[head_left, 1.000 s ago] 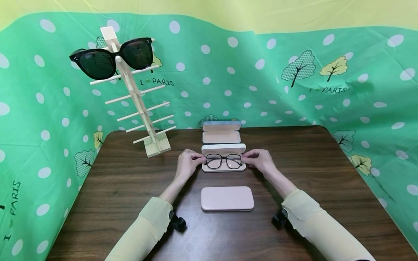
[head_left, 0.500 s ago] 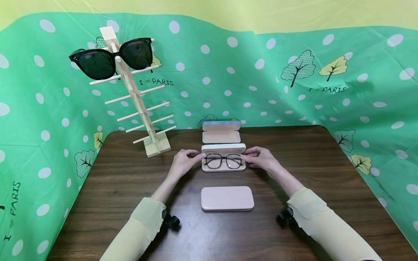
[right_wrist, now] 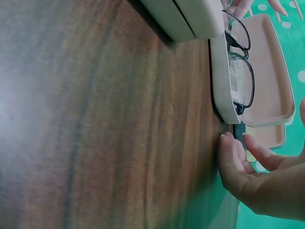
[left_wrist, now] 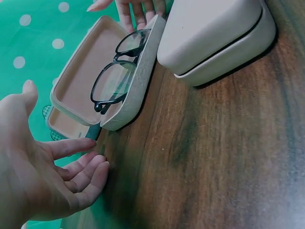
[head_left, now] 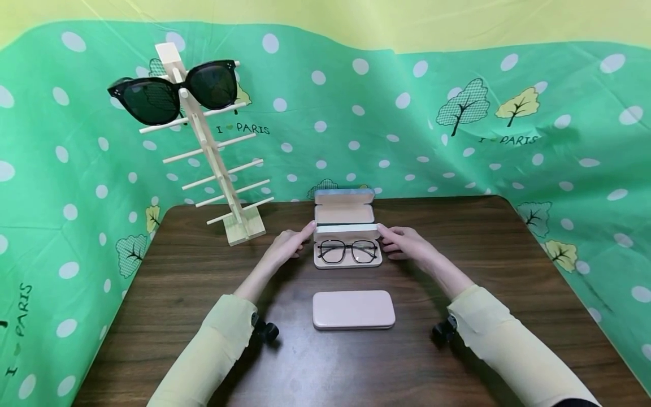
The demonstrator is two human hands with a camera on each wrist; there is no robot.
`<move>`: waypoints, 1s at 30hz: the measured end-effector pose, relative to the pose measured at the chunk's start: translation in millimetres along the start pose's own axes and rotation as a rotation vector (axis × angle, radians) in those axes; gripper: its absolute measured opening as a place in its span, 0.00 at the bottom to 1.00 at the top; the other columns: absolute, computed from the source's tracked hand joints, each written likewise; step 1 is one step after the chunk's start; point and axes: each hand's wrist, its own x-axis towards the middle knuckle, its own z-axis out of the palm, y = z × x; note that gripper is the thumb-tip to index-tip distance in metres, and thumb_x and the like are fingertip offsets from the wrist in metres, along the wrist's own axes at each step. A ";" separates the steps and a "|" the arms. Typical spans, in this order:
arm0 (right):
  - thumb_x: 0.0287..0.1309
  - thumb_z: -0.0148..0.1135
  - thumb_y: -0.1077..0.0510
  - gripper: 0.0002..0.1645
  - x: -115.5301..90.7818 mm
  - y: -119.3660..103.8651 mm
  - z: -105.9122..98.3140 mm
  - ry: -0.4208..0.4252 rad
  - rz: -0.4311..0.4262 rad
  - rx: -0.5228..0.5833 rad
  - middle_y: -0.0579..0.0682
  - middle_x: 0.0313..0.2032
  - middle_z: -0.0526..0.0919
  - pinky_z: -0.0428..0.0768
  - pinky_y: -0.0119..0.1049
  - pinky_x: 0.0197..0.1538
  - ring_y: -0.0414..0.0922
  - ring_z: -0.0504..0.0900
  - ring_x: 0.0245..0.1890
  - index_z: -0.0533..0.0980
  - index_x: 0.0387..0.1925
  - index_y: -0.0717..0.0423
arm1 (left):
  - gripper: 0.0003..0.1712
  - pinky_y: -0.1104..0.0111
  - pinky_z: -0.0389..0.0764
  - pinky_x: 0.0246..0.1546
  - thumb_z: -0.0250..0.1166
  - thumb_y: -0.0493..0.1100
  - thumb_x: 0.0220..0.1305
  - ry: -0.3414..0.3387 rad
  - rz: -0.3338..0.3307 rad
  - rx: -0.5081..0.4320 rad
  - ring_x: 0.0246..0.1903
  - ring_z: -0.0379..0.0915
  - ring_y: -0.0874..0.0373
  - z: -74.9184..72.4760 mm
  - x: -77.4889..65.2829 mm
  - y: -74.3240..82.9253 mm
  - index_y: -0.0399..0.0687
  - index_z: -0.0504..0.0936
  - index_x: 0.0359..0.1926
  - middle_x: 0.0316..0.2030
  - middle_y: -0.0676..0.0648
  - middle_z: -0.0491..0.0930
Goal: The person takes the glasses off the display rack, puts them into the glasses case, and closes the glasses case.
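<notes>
Black-framed eyeglasses (head_left: 348, 246) lie in an open, pale-lined glasses case (head_left: 348, 265) in the middle of the table. My left hand (head_left: 285, 246) is at the case's left end, fingers loosely bent and thumb apart, holding nothing. On the other side my right hand (head_left: 409, 245) has its fingertips near the right corner of the raised lid (head_left: 347, 231), also holding nothing. Whether either hand touches the lid, I cannot tell. Both wrist views show the glasses (left_wrist: 113, 101) with their lenses upright in the case.
A closed pale pink case (head_left: 354, 310) lies in front. Behind stands another open case (head_left: 344, 213) with a blue edge. At the back left, a wooden display stand (head_left: 218, 164) with several pegs bears black sunglasses (head_left: 152, 100). A green dotted cloth (head_left: 356, 164) hangs behind.
Both hands have let go of the glasses' sides and moved outward, then up toward the lid's corners. The glasses stay in the case. The lid appears tilted slightly more forward.
</notes>
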 end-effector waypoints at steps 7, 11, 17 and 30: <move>0.68 0.44 0.22 0.59 3.2 -7.4 -2.1 -0.027 0.040 -0.041 0.69 0.70 0.68 0.78 0.52 0.68 0.61 0.74 0.68 0.59 0.75 0.70 | 0.44 0.66 0.85 0.39 0.51 0.78 0.66 -0.033 -0.001 0.024 0.42 0.79 0.54 1.4 3.5 6.4 0.46 0.89 0.51 0.42 0.41 0.83; 0.68 0.44 0.21 0.59 4.9 -11.2 -1.8 -0.039 0.058 -0.072 0.68 0.70 0.67 0.79 0.53 0.68 0.61 0.75 0.67 0.61 0.74 0.70 | 0.45 0.66 0.84 0.39 0.51 0.79 0.65 -0.034 0.002 0.040 0.42 0.79 0.54 1.7 5.2 7.1 0.44 0.89 0.49 0.45 0.41 0.85; 0.71 0.43 0.24 0.55 8.4 -14.4 -2.1 -0.052 0.076 -0.109 0.68 0.70 0.67 0.81 0.51 0.65 0.61 0.75 0.66 0.63 0.72 0.69 | 0.45 0.68 0.81 0.35 0.52 0.79 0.64 -0.030 -0.004 0.083 0.36 0.80 0.55 1.7 7.2 9.3 0.43 0.89 0.46 0.41 0.43 0.85; 0.65 0.50 0.21 0.60 8.5 -16.4 -0.2 -0.060 0.077 -0.134 0.68 0.70 0.67 0.80 0.51 0.66 0.61 0.73 0.68 0.61 0.74 0.69 | 0.39 0.67 0.63 0.26 0.57 0.81 0.59 -0.008 -0.031 0.077 0.24 0.62 0.58 8.9 9.3 13.1 0.51 0.73 0.20 0.20 0.51 0.68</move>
